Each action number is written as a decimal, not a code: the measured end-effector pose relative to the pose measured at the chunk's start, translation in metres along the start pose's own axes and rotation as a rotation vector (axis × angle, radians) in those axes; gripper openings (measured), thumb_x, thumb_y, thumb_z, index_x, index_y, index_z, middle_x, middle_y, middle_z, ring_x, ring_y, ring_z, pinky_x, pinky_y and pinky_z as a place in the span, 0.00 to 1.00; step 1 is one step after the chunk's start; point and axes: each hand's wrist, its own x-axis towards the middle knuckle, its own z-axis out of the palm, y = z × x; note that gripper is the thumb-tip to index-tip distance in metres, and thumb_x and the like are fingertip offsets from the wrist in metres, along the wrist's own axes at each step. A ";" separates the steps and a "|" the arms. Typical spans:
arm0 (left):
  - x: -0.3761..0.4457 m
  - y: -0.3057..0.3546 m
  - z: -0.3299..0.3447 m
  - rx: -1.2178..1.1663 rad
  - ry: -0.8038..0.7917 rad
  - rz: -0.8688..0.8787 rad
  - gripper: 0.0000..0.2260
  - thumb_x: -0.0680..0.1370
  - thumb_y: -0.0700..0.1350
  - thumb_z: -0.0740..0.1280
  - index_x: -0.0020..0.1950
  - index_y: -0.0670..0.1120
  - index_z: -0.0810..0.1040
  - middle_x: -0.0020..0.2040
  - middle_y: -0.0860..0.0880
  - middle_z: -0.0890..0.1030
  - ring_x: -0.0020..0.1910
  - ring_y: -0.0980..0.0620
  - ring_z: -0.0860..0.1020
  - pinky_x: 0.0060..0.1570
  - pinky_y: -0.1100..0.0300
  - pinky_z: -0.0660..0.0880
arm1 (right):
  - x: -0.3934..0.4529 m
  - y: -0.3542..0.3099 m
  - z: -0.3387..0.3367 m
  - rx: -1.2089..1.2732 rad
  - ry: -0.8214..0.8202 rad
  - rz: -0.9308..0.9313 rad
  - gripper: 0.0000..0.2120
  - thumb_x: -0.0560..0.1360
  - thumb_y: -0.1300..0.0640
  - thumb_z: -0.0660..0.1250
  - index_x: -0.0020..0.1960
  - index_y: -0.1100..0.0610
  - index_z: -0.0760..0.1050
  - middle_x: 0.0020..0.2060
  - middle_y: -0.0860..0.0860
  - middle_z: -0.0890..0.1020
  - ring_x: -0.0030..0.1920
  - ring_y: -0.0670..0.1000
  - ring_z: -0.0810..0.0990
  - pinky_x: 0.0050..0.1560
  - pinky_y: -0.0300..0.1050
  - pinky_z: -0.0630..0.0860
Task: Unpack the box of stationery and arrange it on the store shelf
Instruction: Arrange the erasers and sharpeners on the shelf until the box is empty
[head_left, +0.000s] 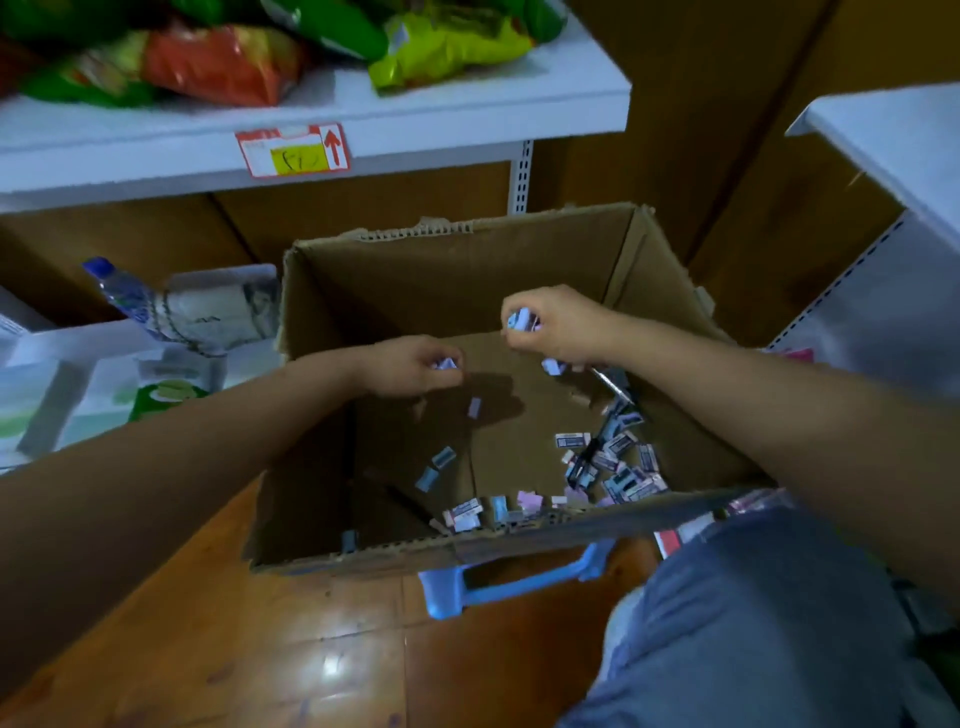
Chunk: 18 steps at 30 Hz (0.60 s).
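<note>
An open brown cardboard box (457, 280) stands on the floor below me. Several small wrapped erasers (613, 462) lie scattered on its bottom, mostly toward the near right corner. My left hand (410, 366) is inside the box, fingers curled round a small eraser (445, 362). My right hand (556, 325) is higher, near the box's right side, gripping a bunch of erasers (521, 318); another eraser (554, 366) shows just under it. A thin pen-like stick (610, 387) leans by the right wall.
A white shelf (441, 109) above holds snack bags (223, 62) and a red price tag (291, 150). A lower left shelf carries a water bottle (122, 291) and packets. A blue plastic stool (514, 577) sits under the box. A second white shelf (893, 140) stands right. My knee (753, 623) is at lower right.
</note>
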 end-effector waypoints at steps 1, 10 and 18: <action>-0.002 0.007 -0.002 -0.019 0.040 0.009 0.09 0.83 0.49 0.60 0.44 0.53 0.76 0.38 0.51 0.77 0.38 0.54 0.75 0.42 0.57 0.73 | -0.002 -0.005 -0.005 0.022 0.053 -0.013 0.05 0.77 0.51 0.66 0.45 0.51 0.75 0.41 0.51 0.78 0.34 0.50 0.77 0.27 0.42 0.76; -0.036 0.105 -0.025 -0.396 0.461 0.237 0.15 0.82 0.45 0.55 0.36 0.49 0.70 0.30 0.50 0.71 0.26 0.54 0.65 0.22 0.64 0.61 | -0.101 -0.050 -0.105 0.679 0.454 -0.112 0.09 0.80 0.56 0.63 0.40 0.54 0.71 0.27 0.50 0.72 0.29 0.54 0.69 0.25 0.45 0.65; -0.050 0.319 0.098 -0.447 0.139 0.620 0.16 0.82 0.44 0.55 0.35 0.47 0.70 0.27 0.48 0.69 0.21 0.55 0.63 0.21 0.66 0.58 | -0.358 -0.026 -0.149 0.479 0.822 -0.014 0.10 0.78 0.56 0.65 0.38 0.53 0.71 0.25 0.49 0.72 0.28 0.52 0.68 0.36 0.64 0.73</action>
